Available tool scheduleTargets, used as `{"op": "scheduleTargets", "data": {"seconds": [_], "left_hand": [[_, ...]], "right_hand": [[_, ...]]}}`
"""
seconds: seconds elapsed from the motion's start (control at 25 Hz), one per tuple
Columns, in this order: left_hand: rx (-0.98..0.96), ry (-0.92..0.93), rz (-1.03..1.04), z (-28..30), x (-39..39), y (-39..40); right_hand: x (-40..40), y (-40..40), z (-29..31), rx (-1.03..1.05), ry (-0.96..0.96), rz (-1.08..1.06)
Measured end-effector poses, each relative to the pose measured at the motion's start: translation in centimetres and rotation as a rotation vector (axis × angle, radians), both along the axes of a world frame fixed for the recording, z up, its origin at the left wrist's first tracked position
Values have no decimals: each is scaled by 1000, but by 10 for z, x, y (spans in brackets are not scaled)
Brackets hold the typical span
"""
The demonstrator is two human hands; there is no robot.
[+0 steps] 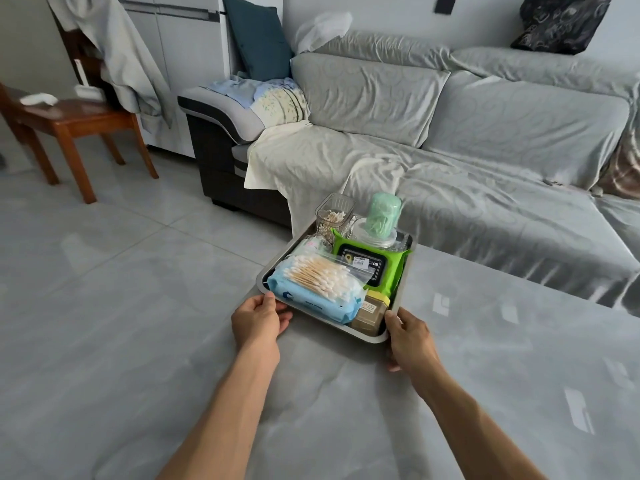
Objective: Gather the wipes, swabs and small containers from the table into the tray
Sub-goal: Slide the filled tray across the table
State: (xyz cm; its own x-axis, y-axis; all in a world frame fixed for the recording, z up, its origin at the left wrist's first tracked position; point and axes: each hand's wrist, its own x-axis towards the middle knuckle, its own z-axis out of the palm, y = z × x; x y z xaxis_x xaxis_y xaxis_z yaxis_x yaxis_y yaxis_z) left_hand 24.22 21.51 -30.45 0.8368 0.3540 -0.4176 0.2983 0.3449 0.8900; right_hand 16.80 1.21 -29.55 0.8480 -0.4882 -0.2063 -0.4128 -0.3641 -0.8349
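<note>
Loaded tray [398, 299], gripped at near corners by left hand [258, 322] and right hand [410, 337].
Long axis away from viewer; green wipes pack [372, 263] lid marked "80".

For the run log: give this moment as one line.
tray: loaded, on table | left hand: grips near-left corner | right hand: grips near-right corner | table: nothing loose in view

Two bare forearms rise from the bottom of the frame, sleeveless as far as visible; left hand [258, 320] and right hand [410, 337] wear no gloves, rings or watch.
</note>
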Motion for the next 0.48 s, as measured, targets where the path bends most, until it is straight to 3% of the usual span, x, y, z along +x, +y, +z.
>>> {"op": "scheduleTargets", "data": {"seconds": [0.48], "left_hand": [[11,22,-13,-1,-2,2]], "right_hand": [[5,3,-17,-169,-8,-4]]}}
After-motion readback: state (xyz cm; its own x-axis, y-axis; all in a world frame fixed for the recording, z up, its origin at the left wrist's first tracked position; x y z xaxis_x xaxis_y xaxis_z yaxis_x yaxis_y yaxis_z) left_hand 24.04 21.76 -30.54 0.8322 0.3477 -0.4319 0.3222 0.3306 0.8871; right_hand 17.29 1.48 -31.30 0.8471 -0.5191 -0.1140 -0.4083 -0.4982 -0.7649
